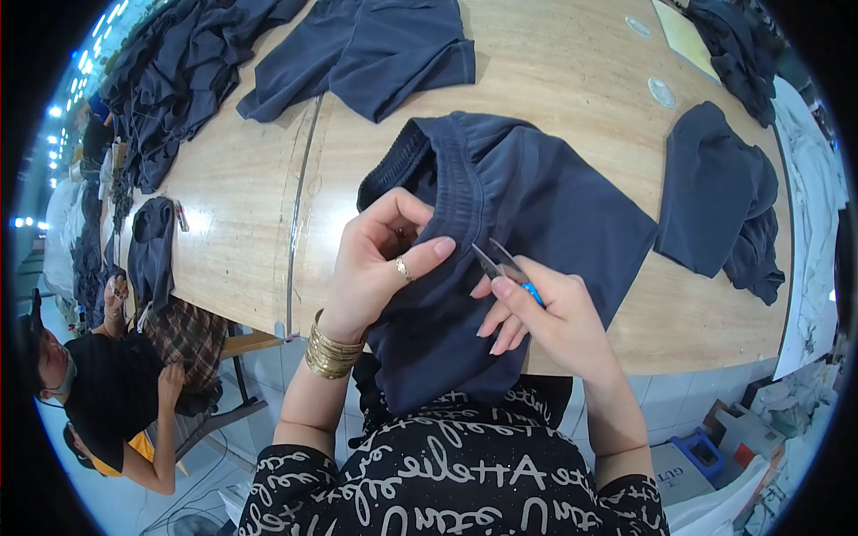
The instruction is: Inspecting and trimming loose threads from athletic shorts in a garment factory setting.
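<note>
A pair of dark navy shorts with a gathered elastic waistband lies across the near edge of the table in front of me. My left hand pinches the waistband, thumb on the outside and fingers curled into the opening. In my right hand is a pair of small thread snips with a blue handle. Their blades are apart, pointing at the fabric just below the waistband, close to my left thumb. Whether the tips touch the cloth I cannot tell. The lower part of the shorts hangs toward my lap.
On the wooden table, another pair of navy shorts lies at the far side. A dark garment heap is far left, and folded dark garments lie right. A co-worker sits left. Boxes stand on the floor, lower right.
</note>
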Demonstrator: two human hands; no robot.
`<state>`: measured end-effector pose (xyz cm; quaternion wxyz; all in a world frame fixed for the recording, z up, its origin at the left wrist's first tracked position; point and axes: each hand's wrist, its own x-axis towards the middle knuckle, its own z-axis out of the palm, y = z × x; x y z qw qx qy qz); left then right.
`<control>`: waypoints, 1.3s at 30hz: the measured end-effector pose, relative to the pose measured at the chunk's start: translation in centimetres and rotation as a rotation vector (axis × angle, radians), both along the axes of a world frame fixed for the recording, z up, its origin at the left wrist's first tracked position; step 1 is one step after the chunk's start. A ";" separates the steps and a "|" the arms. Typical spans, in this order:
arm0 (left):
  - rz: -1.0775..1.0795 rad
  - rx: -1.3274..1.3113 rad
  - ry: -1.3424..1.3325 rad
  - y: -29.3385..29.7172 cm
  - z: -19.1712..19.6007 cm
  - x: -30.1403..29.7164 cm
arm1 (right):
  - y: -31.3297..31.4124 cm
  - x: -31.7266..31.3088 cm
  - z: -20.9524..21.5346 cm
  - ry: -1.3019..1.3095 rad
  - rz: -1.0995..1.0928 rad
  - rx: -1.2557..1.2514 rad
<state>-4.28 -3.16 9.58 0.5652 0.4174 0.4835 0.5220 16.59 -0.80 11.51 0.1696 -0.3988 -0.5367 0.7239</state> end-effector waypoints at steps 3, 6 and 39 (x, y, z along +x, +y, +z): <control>-0.017 0.006 0.042 0.4 0.2 -0.2 | 0.2 -0.1 0.3 -0.032 0.006 0.003; -0.020 0.038 0.055 0.4 0.4 -0.2 | 0.4 -0.2 0.6 -0.053 0.018 0.015; -0.040 0.027 0.052 0.1 0.9 -0.1 | 0.2 0.3 2.1 -0.171 0.078 0.120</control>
